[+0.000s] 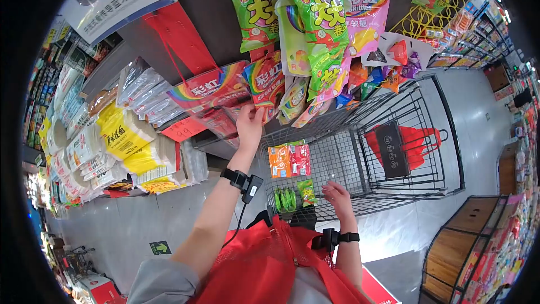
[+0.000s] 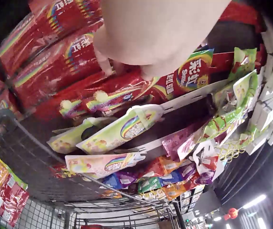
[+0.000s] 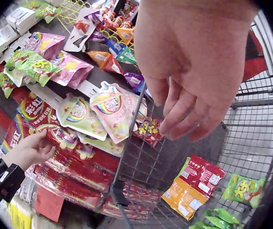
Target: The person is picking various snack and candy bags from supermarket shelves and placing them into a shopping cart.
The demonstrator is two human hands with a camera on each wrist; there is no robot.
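Note:
Red Skittles candy bags (image 1: 267,81) hang in rows from the shelf rack. At the lower edge of one, my left hand (image 1: 249,126) pinches the packet with curled fingers; the left wrist view shows the hand (image 2: 150,33) over the red bags, hiding part of its grip. My right hand (image 1: 339,198) hangs over the shopping cart (image 1: 332,160), its fingers loosely bent and holding nothing. Under it, in the right wrist view, the cart holds orange and red packets (image 3: 193,183), a green candy bag (image 3: 244,190) and several green packets (image 3: 217,219).
Green candy bags (image 1: 326,17) and pink Skittles bags (image 1: 368,17) hang right of the red ones. Yellow noodle packs (image 1: 124,135) are stacked on the left shelf beside a red price tag (image 1: 184,128). A red bag (image 1: 416,146) hangs at the cart's far end; wooden shelving (image 1: 458,242) stands at right.

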